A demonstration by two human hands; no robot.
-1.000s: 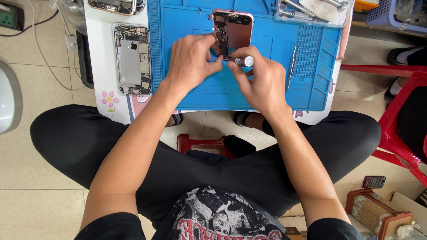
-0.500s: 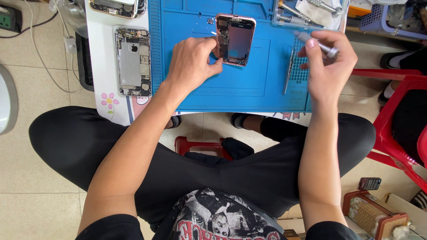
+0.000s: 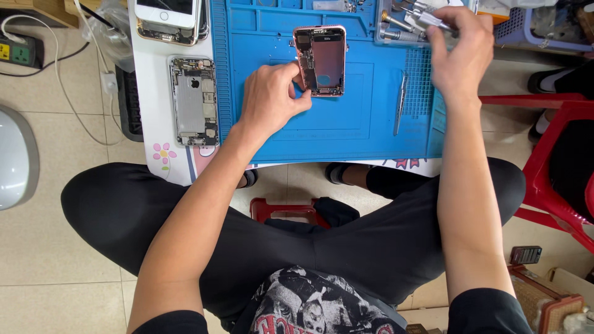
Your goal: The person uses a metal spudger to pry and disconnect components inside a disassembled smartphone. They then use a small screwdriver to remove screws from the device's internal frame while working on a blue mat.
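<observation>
An opened pink phone body [image 3: 323, 60] lies on the blue work mat [image 3: 346, 117], its insides facing up. My left hand [image 3: 271, 98] pinches the phone's lower left corner and holds it steady. My right hand [image 3: 458, 48] is up at the mat's far right corner, over a tray of tools [image 3: 402, 28], with its fingers closed on a thin silver screwdriver [image 3: 433, 20]. A pair of metal tweezers [image 3: 401, 102] lies on the mat between the phone and my right hand.
A second opened silver phone [image 3: 194, 102] lies on the white table [image 3: 151, 117] left of the mat, a third phone [image 3: 170, 15] above it. A red stool [image 3: 554, 154] stands at the right, a power strip [image 3: 15, 52] on the floor at the left.
My right hand has left the phone and moved right and farther away with the screwdriver, to the tool tray. My left hand has stayed on the phone.
</observation>
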